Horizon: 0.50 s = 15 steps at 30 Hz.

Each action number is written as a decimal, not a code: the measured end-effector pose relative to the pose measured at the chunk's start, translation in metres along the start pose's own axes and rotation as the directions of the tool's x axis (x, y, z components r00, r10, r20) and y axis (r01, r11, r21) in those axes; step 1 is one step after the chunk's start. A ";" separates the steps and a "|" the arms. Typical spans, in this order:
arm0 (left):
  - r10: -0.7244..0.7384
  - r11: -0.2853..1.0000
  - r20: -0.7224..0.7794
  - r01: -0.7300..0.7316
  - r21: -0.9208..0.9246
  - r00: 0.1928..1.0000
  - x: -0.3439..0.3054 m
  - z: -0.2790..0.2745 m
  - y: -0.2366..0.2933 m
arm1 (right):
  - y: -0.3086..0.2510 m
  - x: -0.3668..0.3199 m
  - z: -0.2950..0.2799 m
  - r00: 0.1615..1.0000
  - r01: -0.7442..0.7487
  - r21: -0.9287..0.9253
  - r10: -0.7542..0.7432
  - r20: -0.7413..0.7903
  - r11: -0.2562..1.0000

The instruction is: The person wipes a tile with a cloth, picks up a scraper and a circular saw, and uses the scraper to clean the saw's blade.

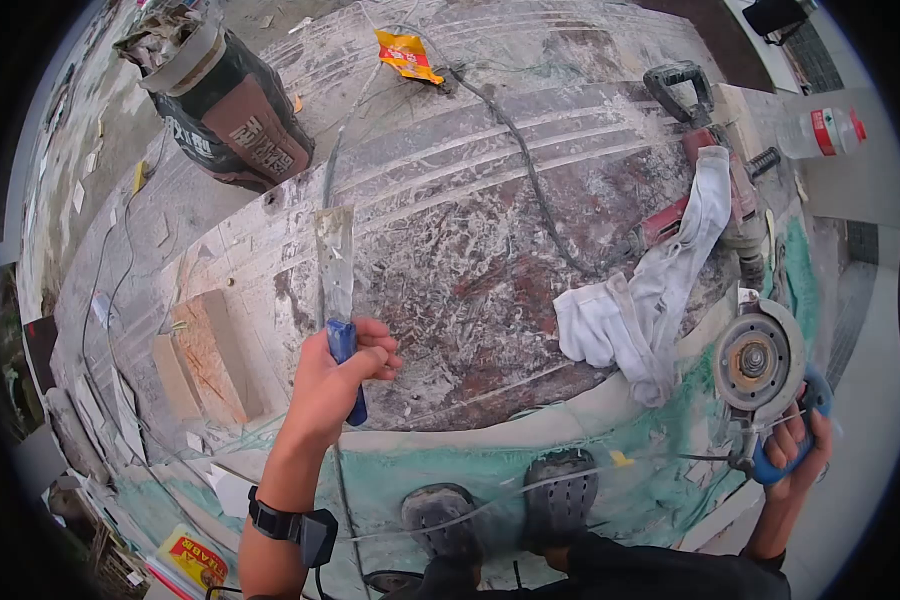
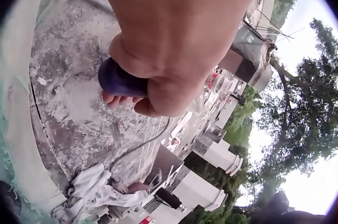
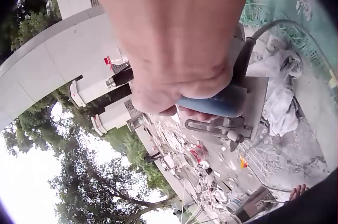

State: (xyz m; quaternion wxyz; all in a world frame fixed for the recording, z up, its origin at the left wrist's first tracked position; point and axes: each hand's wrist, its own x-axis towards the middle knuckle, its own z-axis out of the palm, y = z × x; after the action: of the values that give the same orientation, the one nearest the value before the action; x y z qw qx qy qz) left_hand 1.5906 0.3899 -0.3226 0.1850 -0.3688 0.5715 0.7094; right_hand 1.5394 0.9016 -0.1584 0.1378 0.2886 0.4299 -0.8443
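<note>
My left hand (image 1: 338, 378) grips the blue handle of a putty knife (image 1: 341, 345), whose flat, smeared metal blade points away over the dusty brown slab. In the left wrist view the palm hides most of the handle (image 2: 122, 79). Off to the right, my right hand (image 1: 798, 450) holds the blue handle of a hand-held cutting saw (image 1: 755, 362), its round disc and metal guard facing up. The right wrist view shows my fingers wrapped around the blue grip (image 3: 214, 107), with the saw's flat base plate beyond. A white cloth (image 1: 620, 320) lies left of the saw.
A red power drill (image 1: 735, 190) lies partly under the cloth, near a water bottle (image 1: 820, 133). At the far left stands an open dark sack (image 1: 230, 110). Stone-like blocks (image 1: 210, 355) sit left of my hand. Cables (image 1: 525, 150) cross the slab; green mesh (image 1: 390, 480) surrounds my shoes.
</note>
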 end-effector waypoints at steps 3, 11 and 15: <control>0.045 0.999 0.099 -0.047 0.026 0.994 0.013 0.013 0.006 | 0.000 -0.001 0.000 0.999 -0.011 0.022 0.011 0.034 1.000; 0.119 0.992 0.101 -0.113 -0.058 0.988 0.001 0.041 0.019 | 0.065 0.053 0.069 0.870 -0.256 0.031 0.216 0.444 0.966; 0.117 0.981 0.028 -0.112 -0.156 0.993 -0.041 0.028 0.008 | 0.123 0.094 0.125 0.712 -0.438 0.037 0.322 0.624 0.898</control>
State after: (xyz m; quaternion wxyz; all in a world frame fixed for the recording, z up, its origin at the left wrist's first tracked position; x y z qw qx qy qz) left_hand 1.6035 0.4203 -0.2846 0.1254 -0.3352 0.5315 0.7677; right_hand 1.4781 0.7297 -0.2366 0.4117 0.0982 0.2153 -0.8800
